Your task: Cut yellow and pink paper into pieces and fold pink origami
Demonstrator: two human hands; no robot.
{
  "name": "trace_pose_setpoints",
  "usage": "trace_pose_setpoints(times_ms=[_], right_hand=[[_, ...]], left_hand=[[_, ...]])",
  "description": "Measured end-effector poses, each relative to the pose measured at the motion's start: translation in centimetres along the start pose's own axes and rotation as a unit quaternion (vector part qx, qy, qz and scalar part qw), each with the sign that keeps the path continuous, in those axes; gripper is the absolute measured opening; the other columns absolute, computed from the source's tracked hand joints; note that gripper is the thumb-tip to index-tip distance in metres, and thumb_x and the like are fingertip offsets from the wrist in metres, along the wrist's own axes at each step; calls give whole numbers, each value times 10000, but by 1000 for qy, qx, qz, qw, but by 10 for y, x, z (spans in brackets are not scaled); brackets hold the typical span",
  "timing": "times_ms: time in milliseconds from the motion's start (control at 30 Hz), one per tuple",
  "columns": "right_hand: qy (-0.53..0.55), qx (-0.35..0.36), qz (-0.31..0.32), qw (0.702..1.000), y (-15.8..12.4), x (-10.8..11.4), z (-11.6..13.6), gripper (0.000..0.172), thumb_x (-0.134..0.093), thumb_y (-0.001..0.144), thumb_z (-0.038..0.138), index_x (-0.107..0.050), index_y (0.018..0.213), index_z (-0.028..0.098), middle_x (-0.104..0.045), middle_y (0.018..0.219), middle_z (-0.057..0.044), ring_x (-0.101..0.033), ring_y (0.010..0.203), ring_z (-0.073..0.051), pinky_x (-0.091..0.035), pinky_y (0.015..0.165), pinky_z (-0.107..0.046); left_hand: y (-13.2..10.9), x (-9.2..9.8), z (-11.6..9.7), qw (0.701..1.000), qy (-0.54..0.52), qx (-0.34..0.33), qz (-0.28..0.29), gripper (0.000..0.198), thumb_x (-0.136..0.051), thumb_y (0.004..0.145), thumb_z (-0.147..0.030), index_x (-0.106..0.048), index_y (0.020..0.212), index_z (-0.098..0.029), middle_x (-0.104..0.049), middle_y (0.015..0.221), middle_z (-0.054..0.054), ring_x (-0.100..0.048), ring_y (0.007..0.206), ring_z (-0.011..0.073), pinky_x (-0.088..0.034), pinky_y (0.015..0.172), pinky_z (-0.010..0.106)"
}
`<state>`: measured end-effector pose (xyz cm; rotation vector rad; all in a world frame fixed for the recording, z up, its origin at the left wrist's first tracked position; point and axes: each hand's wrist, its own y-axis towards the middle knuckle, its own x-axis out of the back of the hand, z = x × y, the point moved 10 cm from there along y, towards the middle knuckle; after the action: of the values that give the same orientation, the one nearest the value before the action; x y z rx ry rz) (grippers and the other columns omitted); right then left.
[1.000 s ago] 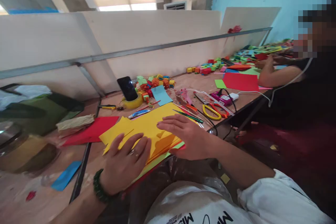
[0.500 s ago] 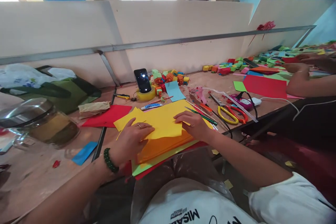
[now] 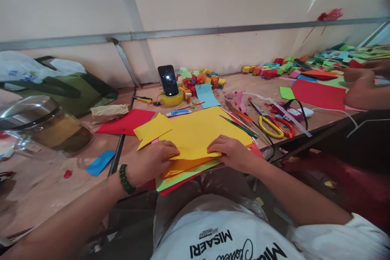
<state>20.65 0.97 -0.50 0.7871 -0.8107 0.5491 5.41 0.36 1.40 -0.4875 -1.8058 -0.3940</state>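
Observation:
A yellow sheet of paper (image 3: 198, 130) lies on a stack of coloured paper at the table's front edge. At its near left edge, my left hand (image 3: 154, 160), with a green bead bracelet (image 3: 126, 178), has its fingers bent and closed on the paper. My right hand (image 3: 231, 152) pinches the near right edge, where the yellow paper is slightly raised. Orange sheets (image 3: 179, 167), a light green sheet (image 3: 170, 181) and a red one show underneath. A smaller yellow piece (image 3: 152, 128) sits beyond my left hand.
Scissors (image 3: 269, 124), pencils (image 3: 240, 126) and a pink glue gun (image 3: 239, 101) lie to the right. Behind are a phone (image 3: 168, 80) on a tape roll (image 3: 172, 98) and folded paper cubes (image 3: 202, 79). A glass jar (image 3: 61, 130) stands left. Another person's hand (image 3: 359, 77) is at far right.
Both hands have drawn toward the near edge of the yellow paper, and my right fingers have moved from its top to that edge. The camera has tilted down.

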Motion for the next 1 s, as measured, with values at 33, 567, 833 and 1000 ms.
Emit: trace_pose_setpoints(times_ms=[33, 567, 833, 1000], right_hand=[[28, -18, -6, 999, 1, 2, -5, 140, -550, 849, 135, -677, 855, 193, -712, 901, -75, -622, 841, -184, -487, 743, -299], [118, -266, -34, 956, 5, -2, -58, 357, -621, 742, 298, -546, 1071, 181, -449, 568, 93, -406, 508, -112, -313, 517, -235], [129, -267, -26, 955, 2, -4, -58, 568, -618, 745, 283, -467, 1275, 148, -447, 563, 99, -403, 507, -117, -306, 527, -248], [125, -269, -17, 955, 2, -4, -54, 607, -607, 758, 287, -436, 1317, 122, -440, 574, 91, -405, 519, -123, -312, 536, -255]], left_hand=[[1, -1, 8, 999, -51, 14, 2, 281, -471, 732, -149, -725, 824, -228, -724, 949, 28, -652, 843, 170, -508, 775, 247], [22, -11, 57, 977, -149, 149, 12, 352, -546, 708, -494, -409, 564, -203, -409, 539, -46, -369, 527, 106, -269, 491, 230], [22, -16, 59, 975, -153, 158, 19, 325, -540, 722, -493, -554, 845, -192, -486, 578, -49, -452, 542, 132, -317, 511, 243], [20, -15, 56, 977, -140, 158, 12, 369, -523, 743, -468, -551, 975, -183, -527, 607, -47, -496, 560, 144, -348, 536, 251]])
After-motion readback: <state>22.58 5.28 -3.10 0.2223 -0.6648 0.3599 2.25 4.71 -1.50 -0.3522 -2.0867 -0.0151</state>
